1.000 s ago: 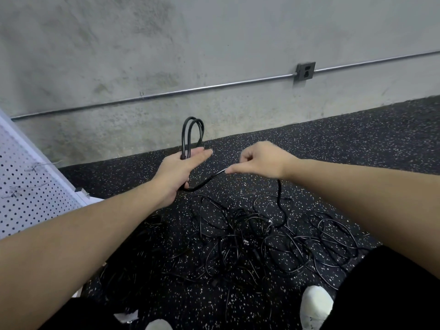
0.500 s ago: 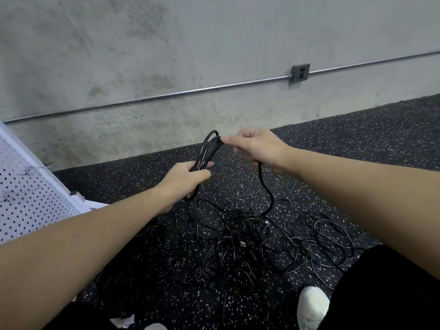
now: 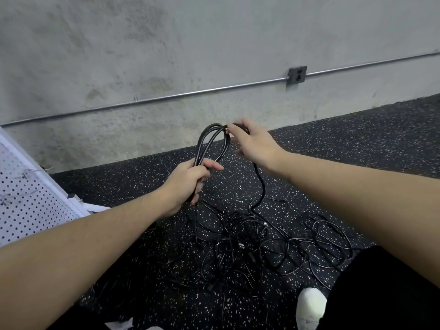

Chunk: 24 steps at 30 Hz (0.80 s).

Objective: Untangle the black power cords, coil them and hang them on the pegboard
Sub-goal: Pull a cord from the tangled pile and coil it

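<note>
Head view, looking down over both my forearms. My left hand [image 3: 188, 177] grips the bottom of a black cord coil [image 3: 209, 144], fingers curled round the gathered strands, index finger pointing loosely right. The loops stand upright above my fist. My right hand [image 3: 252, 144] pinches the same cord at the top of the loops, thumb and fingertips closed on it. From under my right hand the free length of cord drops down to the floor and runs into the tangled pile of black power cords [image 3: 257, 246], which lies spread on the speckled rubber floor [image 3: 357, 144] between my hands and my knees. A white pegboard [image 3: 26, 206] leans at the left edge, with wire hooks on it; nothing black hangs there. Behind: concrete wall, metal conduit [image 3: 166, 98], outlet box [image 3: 297, 75]. White shoe toe [image 3: 310, 306] bottom right.
</note>
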{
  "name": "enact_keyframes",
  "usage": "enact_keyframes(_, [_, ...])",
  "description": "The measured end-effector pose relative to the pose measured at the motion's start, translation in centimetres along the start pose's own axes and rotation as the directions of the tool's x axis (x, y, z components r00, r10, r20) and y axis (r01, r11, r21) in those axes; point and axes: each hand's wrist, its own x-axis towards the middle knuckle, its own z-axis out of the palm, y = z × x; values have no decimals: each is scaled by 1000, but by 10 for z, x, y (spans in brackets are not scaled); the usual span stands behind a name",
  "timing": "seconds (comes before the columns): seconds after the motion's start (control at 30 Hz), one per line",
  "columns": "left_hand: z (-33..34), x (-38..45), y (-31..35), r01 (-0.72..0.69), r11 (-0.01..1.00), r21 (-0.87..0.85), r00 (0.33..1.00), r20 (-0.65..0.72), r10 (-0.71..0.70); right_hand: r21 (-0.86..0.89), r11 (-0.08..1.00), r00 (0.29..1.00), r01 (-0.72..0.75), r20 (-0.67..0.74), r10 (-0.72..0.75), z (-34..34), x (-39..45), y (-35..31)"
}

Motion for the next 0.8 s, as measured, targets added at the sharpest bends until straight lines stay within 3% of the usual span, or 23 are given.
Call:
enact_keyframes(0.13, [9,-3,5,-6,996,-89,998,70,12,268,949,984,-167,104,144,7,1,2])
enact_keyframes(0.2, [8,-3,4,39,991,-125,992,126,-23,331,893,949,-304,194,250,9,-2,-1])
enact_keyframes(0.3, [7,-3,1,91,982,-167,987,148,-66,399,831,921,-388,211,329,11,-1,-3])
enact_keyframes(0.47, [13,-3,8,101,988,-116,993,79,-92,626,675,919,-392,229,321,21,2,-16])
enact_keyframes(0.67, [15,-6,22,78,997,-27,987,146,-74,713,605,928,-355,189,322,25,1,-22])
enact_keyframes(0.8, [14,-6,24,191,962,-194,956,260,-137,710,598,923,-371,214,319,22,4,-21])
